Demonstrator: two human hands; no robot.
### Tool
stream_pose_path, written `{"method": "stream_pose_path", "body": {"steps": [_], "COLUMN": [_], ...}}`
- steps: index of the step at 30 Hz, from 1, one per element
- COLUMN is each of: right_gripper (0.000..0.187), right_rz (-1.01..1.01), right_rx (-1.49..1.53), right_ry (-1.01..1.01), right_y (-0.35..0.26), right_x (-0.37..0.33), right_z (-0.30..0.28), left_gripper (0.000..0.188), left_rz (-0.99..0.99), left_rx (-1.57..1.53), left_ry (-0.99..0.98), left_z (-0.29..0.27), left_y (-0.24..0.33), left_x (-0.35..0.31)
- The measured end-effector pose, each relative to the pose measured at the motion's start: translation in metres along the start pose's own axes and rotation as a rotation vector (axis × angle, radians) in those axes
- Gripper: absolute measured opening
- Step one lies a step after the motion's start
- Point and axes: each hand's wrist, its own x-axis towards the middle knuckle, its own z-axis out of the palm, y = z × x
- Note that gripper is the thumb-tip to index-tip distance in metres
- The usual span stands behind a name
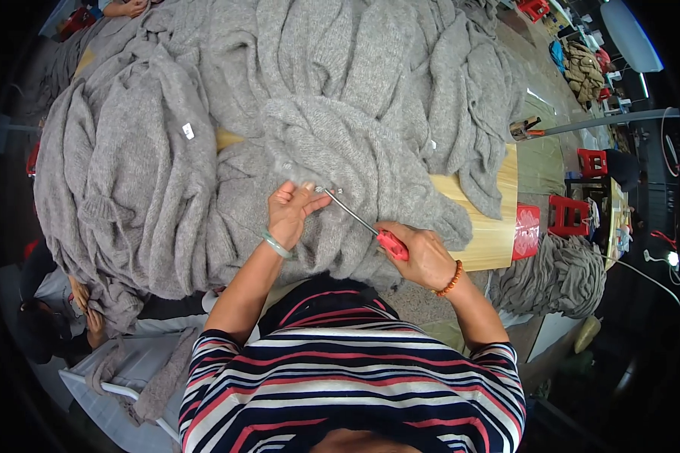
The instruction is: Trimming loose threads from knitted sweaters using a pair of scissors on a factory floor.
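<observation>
My right hand (423,257) is wrapped round the red handle of a screwdriver-like tool (353,214) with a long thin metal shaft. The shaft slants up and left, and its tip meets the fingertips of my left hand (293,211). Those fingers are curled and pinched over a grey knit garment (370,162); what lies between them is too small to make out. A small shiny piece (340,191) sits on the knit just right of the tip, and another glints at the fingertips.
Grey knitwear (128,174) is heaped over the wooden table (499,245), with a white tag (188,131) at left. Beyond the right edge are a red stool (527,230) and another grey pile (555,275). A person's hands (91,313) show at lower left, others' at the far upper left.
</observation>
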Motion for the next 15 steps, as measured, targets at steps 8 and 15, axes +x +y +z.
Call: {"method": "stream_pose_path", "body": {"steps": [8, 15], "right_gripper": [0.036, 0.036], "right_rz": [-0.026, -0.002], "right_rx": [0.006, -0.035], "right_ry": [-0.034, -0.049], "right_y": [-0.004, -0.013], "right_x": [0.007, 0.023], "right_z": [0.001, -0.007], "left_gripper": [0.019, 0.017], "left_rz": [0.038, 0.196], "left_rx": [0.084, 0.382], "left_ry": [0.206, 0.046], "left_z": [-0.017, -0.002], "left_y": [0.031, 0.015], "left_x": [0.007, 0.001]}}
